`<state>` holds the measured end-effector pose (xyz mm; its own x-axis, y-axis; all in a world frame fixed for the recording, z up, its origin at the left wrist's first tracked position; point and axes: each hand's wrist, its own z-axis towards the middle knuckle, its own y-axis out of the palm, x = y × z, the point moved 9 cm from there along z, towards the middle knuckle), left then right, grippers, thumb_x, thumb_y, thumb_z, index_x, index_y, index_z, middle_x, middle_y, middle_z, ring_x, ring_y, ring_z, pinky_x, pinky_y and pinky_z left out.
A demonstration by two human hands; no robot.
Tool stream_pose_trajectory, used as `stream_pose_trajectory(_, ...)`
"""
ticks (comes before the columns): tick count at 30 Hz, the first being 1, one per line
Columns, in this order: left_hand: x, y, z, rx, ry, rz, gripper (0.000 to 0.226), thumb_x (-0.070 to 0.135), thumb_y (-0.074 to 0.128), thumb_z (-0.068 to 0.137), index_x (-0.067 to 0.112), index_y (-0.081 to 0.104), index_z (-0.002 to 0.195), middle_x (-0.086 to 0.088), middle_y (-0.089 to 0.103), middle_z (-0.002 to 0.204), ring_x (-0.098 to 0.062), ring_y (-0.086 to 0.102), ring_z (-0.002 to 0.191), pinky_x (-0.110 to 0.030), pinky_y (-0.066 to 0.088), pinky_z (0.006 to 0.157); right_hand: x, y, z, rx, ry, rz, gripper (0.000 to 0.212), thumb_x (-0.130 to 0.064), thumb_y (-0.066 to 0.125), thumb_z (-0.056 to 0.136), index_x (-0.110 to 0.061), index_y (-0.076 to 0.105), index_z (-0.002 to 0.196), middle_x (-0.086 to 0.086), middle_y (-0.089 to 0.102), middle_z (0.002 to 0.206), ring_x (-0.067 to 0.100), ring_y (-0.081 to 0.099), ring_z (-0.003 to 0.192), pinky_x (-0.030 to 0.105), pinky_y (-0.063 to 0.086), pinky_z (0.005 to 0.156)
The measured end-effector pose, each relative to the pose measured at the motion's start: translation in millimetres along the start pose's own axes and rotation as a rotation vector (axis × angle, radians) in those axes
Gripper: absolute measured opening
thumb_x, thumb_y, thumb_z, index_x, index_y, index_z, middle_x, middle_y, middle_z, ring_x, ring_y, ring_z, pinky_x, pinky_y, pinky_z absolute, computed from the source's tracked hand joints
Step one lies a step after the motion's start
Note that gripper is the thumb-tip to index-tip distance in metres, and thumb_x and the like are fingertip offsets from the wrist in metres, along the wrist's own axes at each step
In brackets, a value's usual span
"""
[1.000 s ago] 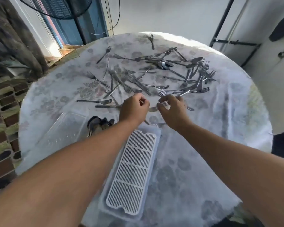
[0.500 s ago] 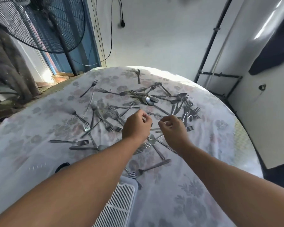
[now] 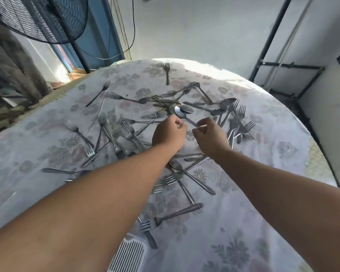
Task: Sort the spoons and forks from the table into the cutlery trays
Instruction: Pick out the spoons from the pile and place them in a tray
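Several forks and spoons (image 3: pixel 232 122) lie scattered across the round table with a flowered cloth (image 3: pixel 263 222). My left hand (image 3: pixel 169 134) hovers over the middle of the pile with its fingers curled in; nothing shows in it. Just to its right, my right hand (image 3: pixel 210 138) pinches the handle end of a shiny spoon (image 3: pixel 180 112), whose bowl rests among other spoons farther out. Only the corner of a white slatted cutlery tray (image 3: pixel 129 256) shows at the bottom edge, under my left forearm. A fork (image 3: pixel 171 215) lies close to that tray.
A lone fork (image 3: pixel 167 72) lies near the table's far edge. A standing fan (image 3: pixel 47 18) on a black pole rises behind the table at the left, by a blue door frame. A white wall with black pipes (image 3: pixel 269 38) closes the right side.
My view has tilted up and both hands have reached farther out to the centre of the pile. The trays have dropped almost out of view. My right fingers have closed on the spoon handle.
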<state>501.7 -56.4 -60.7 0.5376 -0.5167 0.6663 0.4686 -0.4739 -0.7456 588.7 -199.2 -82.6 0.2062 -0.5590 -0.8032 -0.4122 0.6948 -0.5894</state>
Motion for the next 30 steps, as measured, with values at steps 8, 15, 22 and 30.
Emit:
stream_pose_trajectory(8, -10, 39, 45, -0.004, 0.030, 0.239, 0.024, 0.026, 0.050, 0.101, 0.027, 0.066, 0.119, -0.004, 0.061, 0.124, -0.029, 0.054, 0.114, -0.041, 0.050, 0.086, 19, 24, 76, -0.157, -0.107, -0.368, 0.036, -0.025, 0.063, 0.098, -0.017, 0.050, 0.131, 0.009, 0.068, 0.115, 0.026, 0.060, 0.089, 0.036, 0.052, 0.074)
stream_pose_trajectory(15, -7, 43, 97, -0.002, 0.104, 0.631, 0.034, 0.015, 0.050, 0.098, 0.019, 0.055, 0.131, -0.008, 0.051, 0.137, -0.033, 0.041, 0.123, -0.042, 0.043, 0.095, 31, 41, 113, -0.167, -0.154, -0.592, 0.033, -0.030, 0.061, 0.098, -0.022, 0.049, 0.128, 0.005, 0.067, 0.109, 0.030, 0.063, 0.102, 0.047, 0.047, 0.098)
stream_pose_trajectory(22, -3, 48, 142, -0.041, 0.236, 0.948, 0.049, 0.006, 0.058, 0.090, 0.024, 0.054, 0.135, -0.006, 0.045, 0.145, -0.034, 0.034, 0.133, -0.047, 0.037, 0.107, 27, 49, 120, -0.214, -0.156, -0.615, 0.021, -0.040, 0.058, 0.083, -0.027, 0.062, 0.099, -0.002, 0.063, 0.098, 0.024, 0.058, 0.101, 0.045, 0.035, 0.099)
stream_pose_trajectory(30, -8, 47, 150, -0.042, 0.349, 0.768, 0.013, 0.031, 0.060, 0.099, 0.026, 0.057, 0.110, 0.001, 0.060, 0.126, -0.027, 0.044, 0.119, -0.044, 0.037, 0.099, 19, 24, 110, 0.036, -0.268, -0.549, 0.012, -0.036, 0.041, 0.093, -0.024, 0.040, 0.097, -0.005, 0.058, 0.071, 0.020, 0.055, 0.061, 0.040, 0.035, 0.084)
